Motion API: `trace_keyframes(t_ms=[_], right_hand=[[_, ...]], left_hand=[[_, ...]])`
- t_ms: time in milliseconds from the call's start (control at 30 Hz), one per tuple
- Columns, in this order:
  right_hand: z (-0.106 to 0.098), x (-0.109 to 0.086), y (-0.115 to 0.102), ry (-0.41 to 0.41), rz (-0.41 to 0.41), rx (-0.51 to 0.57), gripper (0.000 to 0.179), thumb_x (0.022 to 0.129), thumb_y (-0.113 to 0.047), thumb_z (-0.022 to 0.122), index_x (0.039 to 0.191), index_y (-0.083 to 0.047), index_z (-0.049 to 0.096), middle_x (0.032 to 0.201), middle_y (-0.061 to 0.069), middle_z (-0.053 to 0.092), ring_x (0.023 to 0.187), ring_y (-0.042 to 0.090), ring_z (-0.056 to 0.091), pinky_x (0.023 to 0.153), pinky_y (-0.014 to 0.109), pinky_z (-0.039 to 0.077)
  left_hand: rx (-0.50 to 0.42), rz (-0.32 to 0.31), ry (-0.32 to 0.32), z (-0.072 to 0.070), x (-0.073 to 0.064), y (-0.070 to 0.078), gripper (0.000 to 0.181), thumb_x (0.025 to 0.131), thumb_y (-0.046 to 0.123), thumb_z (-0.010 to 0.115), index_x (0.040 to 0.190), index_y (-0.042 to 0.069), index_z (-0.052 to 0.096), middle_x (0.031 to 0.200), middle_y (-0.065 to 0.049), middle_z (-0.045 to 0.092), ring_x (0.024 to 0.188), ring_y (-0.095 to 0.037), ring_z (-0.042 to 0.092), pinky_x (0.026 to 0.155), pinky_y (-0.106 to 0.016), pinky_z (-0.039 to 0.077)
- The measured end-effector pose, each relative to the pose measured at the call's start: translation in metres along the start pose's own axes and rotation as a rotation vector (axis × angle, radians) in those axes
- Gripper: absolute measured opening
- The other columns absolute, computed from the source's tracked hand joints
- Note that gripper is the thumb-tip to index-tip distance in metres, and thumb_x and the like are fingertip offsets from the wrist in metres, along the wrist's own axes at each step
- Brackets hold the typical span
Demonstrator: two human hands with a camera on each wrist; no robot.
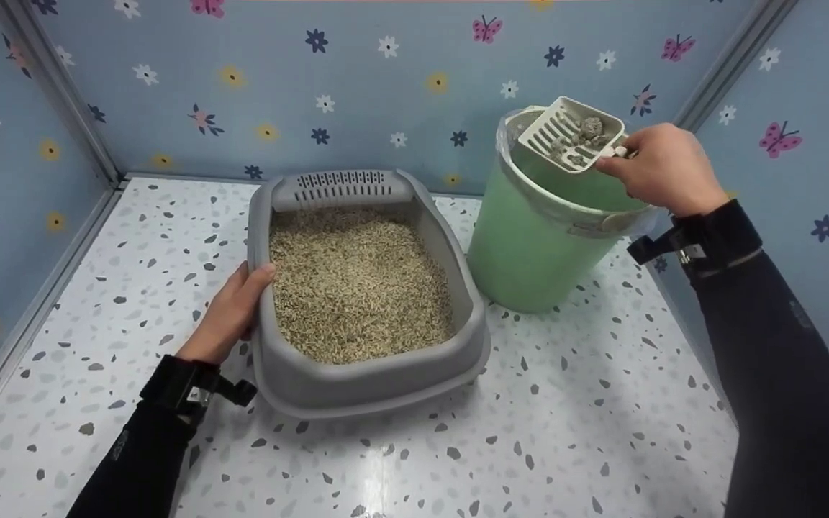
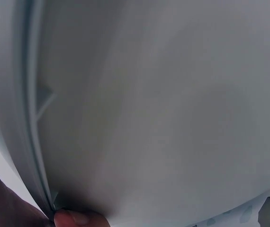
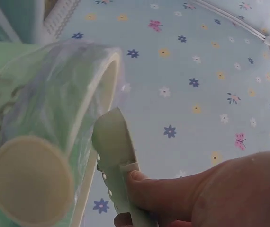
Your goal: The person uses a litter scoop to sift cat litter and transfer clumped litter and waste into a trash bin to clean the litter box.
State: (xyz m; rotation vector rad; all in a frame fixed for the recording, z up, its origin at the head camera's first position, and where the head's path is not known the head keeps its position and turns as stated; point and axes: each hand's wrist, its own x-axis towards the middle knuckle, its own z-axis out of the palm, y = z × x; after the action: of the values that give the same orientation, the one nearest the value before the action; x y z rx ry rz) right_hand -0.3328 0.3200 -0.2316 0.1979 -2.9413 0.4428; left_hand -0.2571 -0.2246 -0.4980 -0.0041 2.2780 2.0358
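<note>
My right hand [image 1: 663, 169] grips the handle of a pale slotted litter scoop [image 1: 565, 137], held over the mouth of a green bin [image 1: 529, 244]. Several grey clumps [image 1: 591, 129] lie in the scoop. In the right wrist view the scoop [image 3: 116, 156] is seen side-on beside the bin's rim, with the thumb against its handle. My left hand [image 1: 231, 309] holds the left rim of a grey litter box [image 1: 371, 388], thumb on top. The left wrist view shows fingertips [image 2: 80, 218] under that rim. Tan pellet litter [image 1: 364, 288] covers the box's floor.
A clear plastic liner [image 1: 504, 144] is folded over the bin's rim. Blue walls [image 1: 386, 93] with flower and butterfly prints stand behind and at both sides. The speckled white floor [image 1: 544, 432] stretches in front of the box and bin.
</note>
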Motion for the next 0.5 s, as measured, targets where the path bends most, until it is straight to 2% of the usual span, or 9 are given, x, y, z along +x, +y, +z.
trace_keyframes(t_ms=[100, 167, 267, 333, 467, 500], right_hand=[[0.0037, 0.0013, 0.0014, 0.04, -0.045, -0.059, 0.038, 0.103, -0.033, 0.079, 0.081, -0.002, 0.074, 0.063, -0.001, 0.056, 0.061, 0.02, 0.049, 0.064, 0.035, 0.035], [0.0048, 0.0021, 0.0009, 0.046, -0.052, -0.089, 0.032, 0.101, -0.023, 0.075, 0.076, -0.004, 0.069, 0.063, -0.001, 0.048, 0.062, 0.02, 0.043, 0.062, 0.037, 0.032], [0.0052, 0.0036, -0.0009, 0.048, -0.041, -0.129, 0.033, 0.096, -0.013, 0.067, 0.067, -0.011, 0.051, 0.064, -0.003, 0.035, 0.062, 0.02, 0.035, 0.059, 0.038, 0.028], [0.0056, 0.0047, -0.0022, 0.052, -0.03, -0.161, 0.034, 0.091, -0.01, 0.064, 0.067, -0.015, 0.042, 0.066, -0.002, 0.028, 0.063, 0.021, 0.032, 0.057, 0.038, 0.025], [0.0095, 0.006, -0.0034, 0.085, -0.039, -0.249, 0.025, 0.09, -0.008, 0.064, 0.07, -0.01, 0.049, 0.072, 0.005, 0.038, 0.068, 0.027, 0.038, 0.054, 0.041, 0.029], [0.0106, 0.0062, -0.0033, 0.091, -0.043, -0.276, 0.02, 0.091, -0.008, 0.064, 0.073, -0.006, 0.055, 0.075, 0.008, 0.043, 0.069, 0.029, 0.041, 0.053, 0.042, 0.032]], left_hand=[[-0.015, 0.001, -0.004, -0.0004, 0.0008, -0.0017, 0.05, 0.114, 0.059, 0.053, 0.126, 0.011, 0.047, 0.066, 0.005, 0.037, 0.049, -0.01, 0.031, 0.047, -0.026, 0.031], [-0.015, -0.001, -0.001, -0.0008, 0.0015, -0.0023, 0.048, 0.114, 0.059, 0.053, 0.124, 0.012, 0.046, 0.066, 0.005, 0.037, 0.049, -0.01, 0.031, 0.046, -0.026, 0.03], [-0.006, -0.006, 0.006, -0.0013, 0.0024, -0.003, 0.048, 0.114, 0.059, 0.053, 0.124, 0.012, 0.047, 0.066, 0.005, 0.038, 0.049, -0.01, 0.032, 0.046, -0.026, 0.031], [0.003, -0.011, 0.009, -0.0014, 0.0026, -0.0032, 0.047, 0.114, 0.059, 0.053, 0.123, 0.013, 0.047, 0.067, 0.005, 0.038, 0.049, -0.01, 0.032, 0.046, -0.026, 0.031], [0.013, -0.022, 0.007, -0.0011, 0.0015, -0.0028, 0.047, 0.113, 0.061, 0.053, 0.122, 0.015, 0.046, 0.069, 0.005, 0.039, 0.052, -0.01, 0.034, 0.048, -0.026, 0.032], [0.017, -0.023, 0.008, -0.0011, 0.0006, -0.0022, 0.048, 0.113, 0.062, 0.053, 0.121, 0.015, 0.046, 0.07, 0.005, 0.039, 0.052, -0.01, 0.034, 0.048, -0.026, 0.033]])
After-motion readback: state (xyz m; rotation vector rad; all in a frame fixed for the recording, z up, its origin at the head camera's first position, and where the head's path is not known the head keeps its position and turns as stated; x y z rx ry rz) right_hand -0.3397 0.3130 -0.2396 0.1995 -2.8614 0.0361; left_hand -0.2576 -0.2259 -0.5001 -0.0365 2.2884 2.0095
